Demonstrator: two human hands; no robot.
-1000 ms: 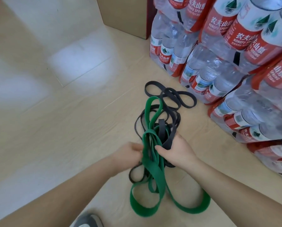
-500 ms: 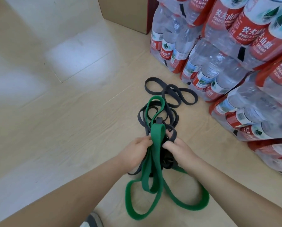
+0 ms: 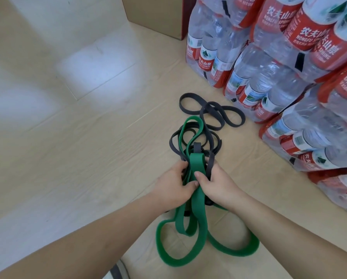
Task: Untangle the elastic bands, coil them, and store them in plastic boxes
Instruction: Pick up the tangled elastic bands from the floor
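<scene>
Bare floor [image 3: 68, 158] lies open across the left side. Stacked packs of water bottles [image 3: 289, 67] wall off the right edge, and a cardboard box [image 3: 154, 15] blocks the far edge beside them. Loose dark bands [image 3: 204, 111] lie just before the packs, and green band [image 3: 196, 164] loops drape over the near floor.

I see a pale wood-grain floor [image 3: 78, 158] with a bright light patch [image 3: 100, 71] at far left. A cardboard box [image 3: 154, 15] stands at its far edge; wrapped water-bottle packs [image 3: 285, 81] are stacked along the right.

L grip [image 3: 172, 186], R grip [image 3: 216, 186] closer
</scene>
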